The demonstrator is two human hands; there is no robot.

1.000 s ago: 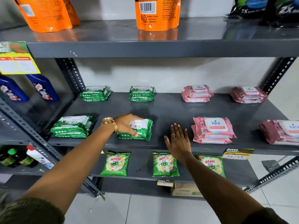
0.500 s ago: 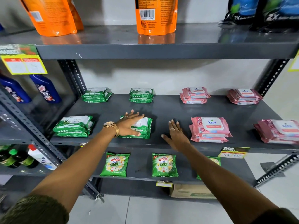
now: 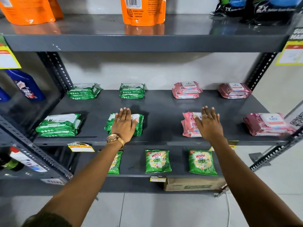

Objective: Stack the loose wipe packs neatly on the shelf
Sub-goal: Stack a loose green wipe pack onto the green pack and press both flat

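Grey steel makes up the shelf (image 3: 160,108) in front of me, and I will place everything by it. On its front row my left hand (image 3: 123,124) lies flat, fingers straight and together, palm down on a stack of green wipe packs (image 3: 139,123) near the middle of the shelf; it presses on the top pack without gripping it. My right hand (image 3: 209,123) is spread the same way, fingers extended, over the front pink Kara wipe stack (image 3: 188,126) right of centre; whether the palm touches the pack or hovers just above it I cannot tell. A gold wristwatch (image 3: 114,138) sits on my left wrist at the shelf's front edge. Another green wipe stack (image 3: 59,125) lies at the front left end of the shelf, and a further pink Kara stack (image 3: 268,123) at the front right end. Along the back of the shelf, two green stacks (image 3: 132,90) sit to the left and two pink stacks (image 3: 186,90) to the right, each well apart from its neighbour. Below the shelf stand green Wheel detergent pouches (image 3: 157,160); above it, an orange refill pouch (image 3: 144,10).
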